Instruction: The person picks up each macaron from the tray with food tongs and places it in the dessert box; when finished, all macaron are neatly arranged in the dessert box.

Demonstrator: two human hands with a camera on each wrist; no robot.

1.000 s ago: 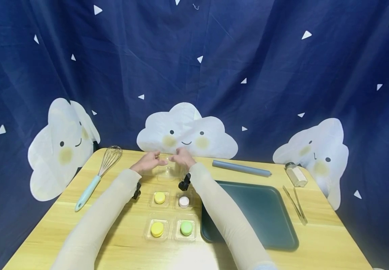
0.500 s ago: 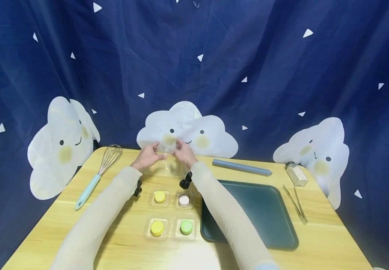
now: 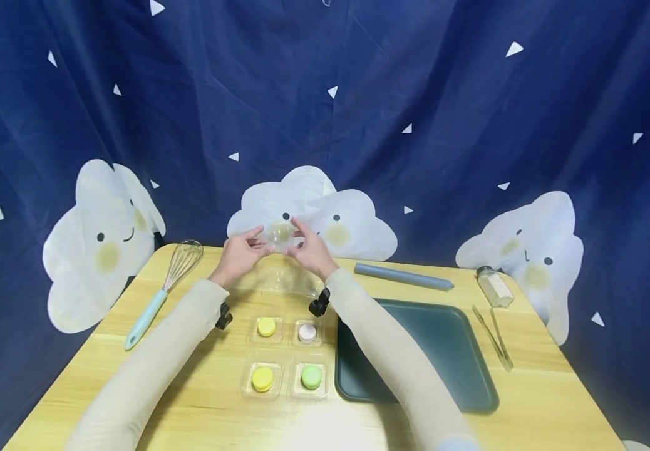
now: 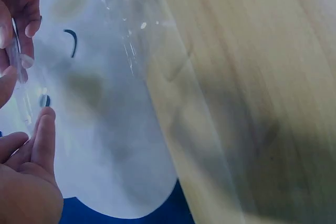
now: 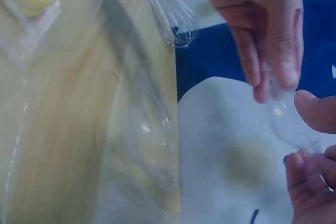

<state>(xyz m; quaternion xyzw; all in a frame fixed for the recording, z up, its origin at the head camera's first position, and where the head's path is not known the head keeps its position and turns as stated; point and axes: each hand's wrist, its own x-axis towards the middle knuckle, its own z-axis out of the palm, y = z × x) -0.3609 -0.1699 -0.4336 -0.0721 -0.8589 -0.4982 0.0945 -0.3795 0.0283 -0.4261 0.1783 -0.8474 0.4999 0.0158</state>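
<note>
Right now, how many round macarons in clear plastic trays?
4: far-left yellow macaron, far-right pale pink macaron, near-left yellow macaron, near-right green macaron. Others may be hidden.

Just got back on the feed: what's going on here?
A person's left hand and right hand hold a clear, curved plastic piece between them, raised near the far edge of the pale wooden table. Nearer, four round macarons (two yellow, one pale pink, one green) sit in square clear plastic trays. A dark green rectangular tray lies to the right.

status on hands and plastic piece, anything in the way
Left hand and right hand holding clear plastic piece. Raised off table. More clear packaging beneath, nothing visibly blocking.
</note>
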